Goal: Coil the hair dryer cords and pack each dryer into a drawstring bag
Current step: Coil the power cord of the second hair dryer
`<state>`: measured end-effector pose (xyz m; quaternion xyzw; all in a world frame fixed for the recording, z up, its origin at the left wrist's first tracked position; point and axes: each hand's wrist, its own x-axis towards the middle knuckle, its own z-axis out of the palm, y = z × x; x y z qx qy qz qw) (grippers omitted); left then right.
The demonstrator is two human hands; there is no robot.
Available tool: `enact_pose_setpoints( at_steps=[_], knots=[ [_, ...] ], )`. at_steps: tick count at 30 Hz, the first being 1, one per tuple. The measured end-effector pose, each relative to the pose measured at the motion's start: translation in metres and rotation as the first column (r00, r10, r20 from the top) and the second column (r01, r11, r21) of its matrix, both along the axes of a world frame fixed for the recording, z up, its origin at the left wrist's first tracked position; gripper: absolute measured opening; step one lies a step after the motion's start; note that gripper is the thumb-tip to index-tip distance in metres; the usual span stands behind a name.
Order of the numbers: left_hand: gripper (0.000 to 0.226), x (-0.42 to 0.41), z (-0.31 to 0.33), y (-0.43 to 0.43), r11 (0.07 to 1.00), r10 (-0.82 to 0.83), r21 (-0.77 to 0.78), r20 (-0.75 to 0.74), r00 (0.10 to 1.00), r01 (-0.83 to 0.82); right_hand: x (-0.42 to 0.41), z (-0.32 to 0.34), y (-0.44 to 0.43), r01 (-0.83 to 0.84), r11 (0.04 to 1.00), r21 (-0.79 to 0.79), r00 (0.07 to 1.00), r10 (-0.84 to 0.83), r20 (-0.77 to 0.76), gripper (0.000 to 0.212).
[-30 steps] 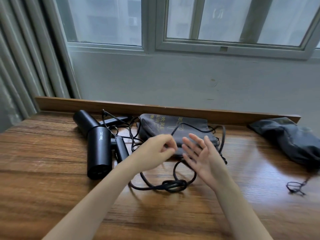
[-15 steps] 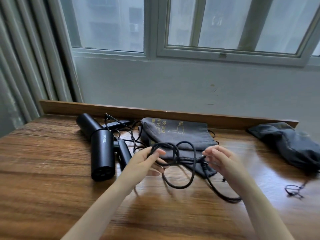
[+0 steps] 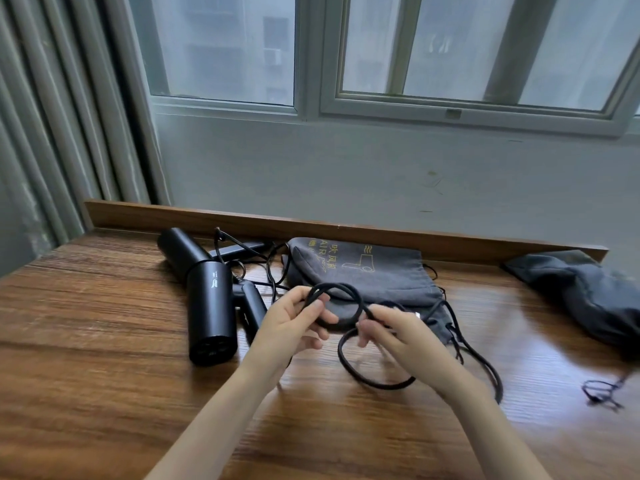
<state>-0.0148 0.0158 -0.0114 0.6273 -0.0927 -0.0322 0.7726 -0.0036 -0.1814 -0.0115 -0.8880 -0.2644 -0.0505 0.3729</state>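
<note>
A black hair dryer (image 3: 211, 306) lies on the wooden table (image 3: 86, 341) left of centre, with a second black dryer (image 3: 180, 249) behind it. A thick black cord (image 3: 349, 299) is lifted above the table in loops. My left hand (image 3: 291, 327) pinches the upper loop. My right hand (image 3: 398, 332) grips the cord where the loops cross, and a lower loop hangs under it. A flat grey drawstring bag (image 3: 367, 275) with yellow print lies behind my hands.
A second dark grey bag (image 3: 585, 292), filled out, lies at the far right with its drawstring (image 3: 599, 393) trailing on the table. Thin cords tangle between the dryers and the flat bag. A raised wooden ledge (image 3: 346, 230) runs along the back under the window.
Both hands went from empty over the knotted cord on the table to gripping it. The cord is now lifted and drawn into loops between them, and the hands have come closer together.
</note>
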Motion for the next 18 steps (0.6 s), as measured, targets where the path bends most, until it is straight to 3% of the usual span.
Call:
enact_pose_setpoints(
  at_steps=[4, 6, 8, 11, 18],
  knots=[
    [0.033, 0.006, -0.004, -0.006, 0.999, 0.018, -0.029, 0.033, 0.999, -0.017, 0.011, 0.0, -0.017, 0.039, 0.977, 0.209, 0.992, -0.013, -0.126, 0.009],
    [0.035, 0.01, -0.005, -0.011, 1.0, 0.029, -0.005, 0.066, 0.997, -0.029, 0.013, -0.009, -0.016, -0.014, 0.881, 0.474, 0.962, 0.141, -0.234, 0.011],
    [0.034, 0.015, -0.004, -0.015, 0.99, 0.057, 0.121, 0.162, 0.985, -0.077, 0.014, -0.015, -0.014, 0.016, 0.757, 0.653, 0.931, 0.226, -0.286, 0.015],
    [0.03, 0.021, -0.002, -0.02, 0.923, 0.075, 0.323, 0.378, 0.923, -0.208, 0.015, -0.019, -0.016, 0.053, 0.716, 0.696, 0.947, 0.185, -0.263, 0.009],
    [0.033, 0.032, -0.009, -0.03, 0.886, 0.057, 0.361, 0.536, 0.842, -0.29, 0.014, -0.026, -0.007, 0.137, 0.618, 0.774, 0.95, 0.141, -0.28, 0.007]
  ],
)
